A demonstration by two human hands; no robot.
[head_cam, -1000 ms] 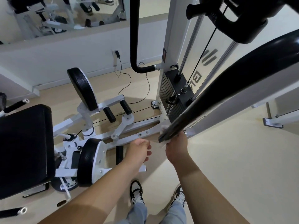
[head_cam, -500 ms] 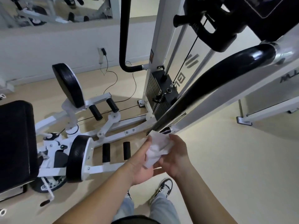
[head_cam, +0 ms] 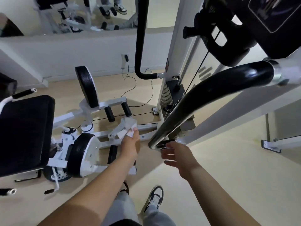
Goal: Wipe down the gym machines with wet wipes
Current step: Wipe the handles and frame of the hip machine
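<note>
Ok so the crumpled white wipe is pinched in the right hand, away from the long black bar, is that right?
Not quite. The head view shows the crumpled white wipe pinched in the left hand, away from the long black bar. The right hand is open and holds nothing, near the bar's lower end.

Wall mirror point(head_cam: 73, 13) up top, black charger point(head_cam: 126, 58) in the socket, 1 thin cable point(head_cam: 152, 90) trailing over the pale floor point(head_cam: 228, 176).
</note>
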